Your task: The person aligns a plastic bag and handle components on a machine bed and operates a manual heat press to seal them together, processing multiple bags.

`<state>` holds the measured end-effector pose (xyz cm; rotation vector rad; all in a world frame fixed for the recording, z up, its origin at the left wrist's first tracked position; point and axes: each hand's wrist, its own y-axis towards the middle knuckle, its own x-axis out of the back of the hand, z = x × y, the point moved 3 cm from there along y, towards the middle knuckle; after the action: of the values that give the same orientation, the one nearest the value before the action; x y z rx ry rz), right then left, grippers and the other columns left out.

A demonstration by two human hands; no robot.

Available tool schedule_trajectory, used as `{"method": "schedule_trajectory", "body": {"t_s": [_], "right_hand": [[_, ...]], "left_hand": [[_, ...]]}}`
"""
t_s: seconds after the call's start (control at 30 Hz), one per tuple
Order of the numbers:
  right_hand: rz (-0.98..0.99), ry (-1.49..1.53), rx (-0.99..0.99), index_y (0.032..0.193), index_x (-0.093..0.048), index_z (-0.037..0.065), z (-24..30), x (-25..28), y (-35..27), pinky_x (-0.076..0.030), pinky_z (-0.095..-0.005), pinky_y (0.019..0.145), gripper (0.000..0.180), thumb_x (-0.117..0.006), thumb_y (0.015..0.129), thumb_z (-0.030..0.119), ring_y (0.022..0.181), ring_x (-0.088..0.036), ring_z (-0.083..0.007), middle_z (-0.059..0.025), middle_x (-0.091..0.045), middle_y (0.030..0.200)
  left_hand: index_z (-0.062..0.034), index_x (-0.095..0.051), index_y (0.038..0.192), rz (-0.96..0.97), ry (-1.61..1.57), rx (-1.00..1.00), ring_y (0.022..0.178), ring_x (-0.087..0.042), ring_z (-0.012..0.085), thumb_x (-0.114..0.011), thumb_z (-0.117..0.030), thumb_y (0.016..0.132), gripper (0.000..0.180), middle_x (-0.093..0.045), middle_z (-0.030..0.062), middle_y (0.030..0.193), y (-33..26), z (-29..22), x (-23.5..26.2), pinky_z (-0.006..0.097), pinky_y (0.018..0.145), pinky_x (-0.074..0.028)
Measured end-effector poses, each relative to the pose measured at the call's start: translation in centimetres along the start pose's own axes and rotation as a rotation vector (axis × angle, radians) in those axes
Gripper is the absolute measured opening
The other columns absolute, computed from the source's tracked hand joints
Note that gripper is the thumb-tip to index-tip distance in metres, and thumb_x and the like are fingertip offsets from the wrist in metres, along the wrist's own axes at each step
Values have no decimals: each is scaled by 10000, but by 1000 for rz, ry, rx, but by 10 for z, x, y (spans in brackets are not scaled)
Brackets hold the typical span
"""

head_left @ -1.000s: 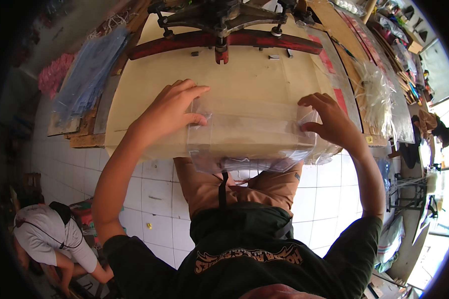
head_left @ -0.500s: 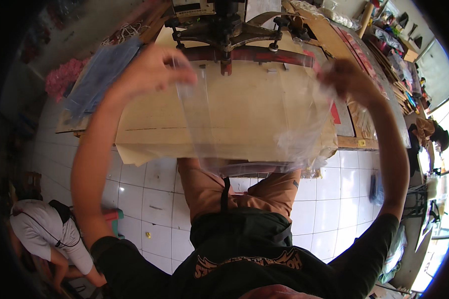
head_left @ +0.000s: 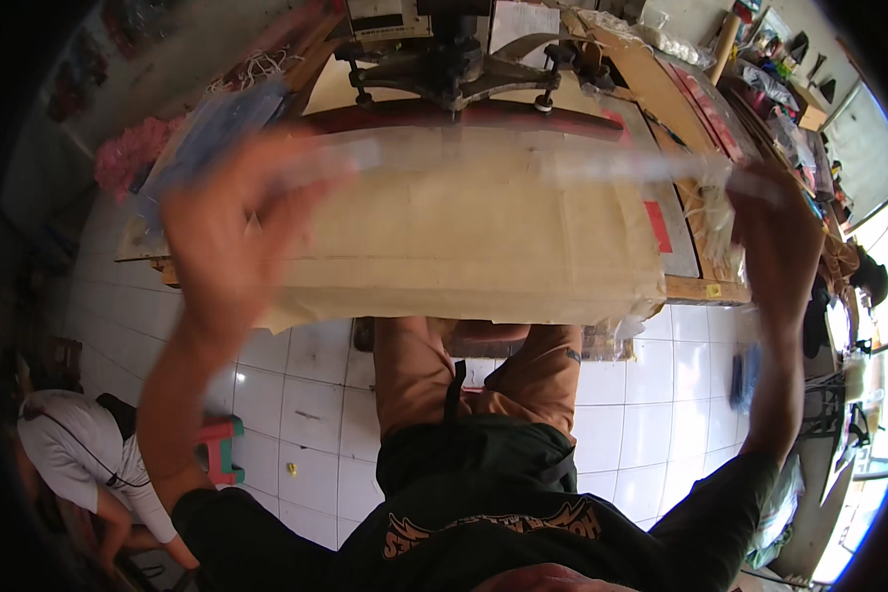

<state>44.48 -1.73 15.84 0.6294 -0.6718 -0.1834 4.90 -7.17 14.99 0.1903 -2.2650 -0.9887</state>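
A clear plastic sheet (head_left: 612, 166), blurred by movement, is stretched between my raised hands above the table. My left hand (head_left: 232, 222) pinches its left end, fingers smeared. At the other end, my right hand (head_left: 777, 232) grips the sheet near its edge. Seen almost edge-on, the sheet shows as a pale, see-through band. Beneath it lies a work surface covered with tan paper (head_left: 444, 237). A dark metal press (head_left: 456, 79) with a long curved bar stands just beyond, apart from both hands.
Blue plastic sheets (head_left: 202, 138) and a pink bundle (head_left: 133, 156) lie at the far left. Wooden boards and strips (head_left: 696, 113) fill the right side of the table. A person in a white shirt (head_left: 74, 444) bends at lower left near a red and green stool (head_left: 222, 449).
Both hands have moved apart and toward me. The plastic sheet, which hung down over the tan paper to the near edge, is now lifted and almost edge-on.
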Motion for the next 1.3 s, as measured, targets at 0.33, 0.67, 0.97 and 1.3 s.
{"method": "schedule_trajectory", "body": {"t_s": [0.33, 0.67, 0.97, 1.3], "right_hand": [[596, 1091, -722, 1240, -533, -114, -62, -31, -162, -516, -449, 1018, 583, -578, 751, 201, 1095, -687, -363, -273, -651, 1210], [480, 676, -1186, 1208, -563, -78, -65, -54, -174, -630, -352, 741, 301, -620, 966, 92, 779, -747, -245, -185, -727, 968], [455, 544, -1040, 1135, -628, -141, -52, -58, -168, -625, -314, 713, 299, -672, 931, 73, 752, -743, -218, -191, -739, 886], [360, 484, -838, 1133, -633, -158, -36, -61, -144, -605, -289, 669, 311, -682, 911, 54, 716, -735, -214, -188, -736, 861]], "left_hand": [[43, -640, 1106, 77, -919, 754, 1061, -678, 202, -678, -122, 885, 279, -715, 138, 1083, -199, 16, -55, 333, 967, -493], [-45, -535, 764, 22, -804, 1104, 791, -697, 135, -764, 15, 863, 256, -707, 98, 809, -227, 29, -95, 307, 766, -584], [-64, -429, 814, -3, -608, 978, 629, -576, 54, -737, 19, 848, 321, -534, -10, 682, -187, 12, -85, 234, 564, -513], [-30, -474, 775, 60, -310, 650, 572, -528, 18, -751, -45, 848, 287, -531, 3, 604, -132, 0, -56, 187, 526, -429]]}}
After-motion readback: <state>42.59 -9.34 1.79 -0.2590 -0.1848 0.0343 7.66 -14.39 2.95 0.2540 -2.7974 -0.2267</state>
